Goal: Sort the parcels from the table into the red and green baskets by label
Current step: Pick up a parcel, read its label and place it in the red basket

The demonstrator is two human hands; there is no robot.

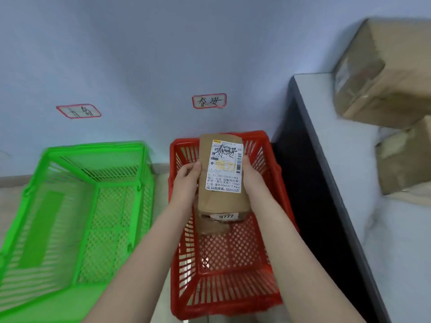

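Left hand (186,176) and right hand (253,177) clamp the labelled cardboard parcel (222,173) between them, label up for reading, directly above the red basket (224,294).

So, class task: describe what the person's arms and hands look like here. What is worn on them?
Both forearms are bare as far as the frame's bottom edge: no sleeves, gloves, watch, bracelets or rings show. The left hand and right hand carry no visible markings. The picture is too soft to tell anything about the fingernails.
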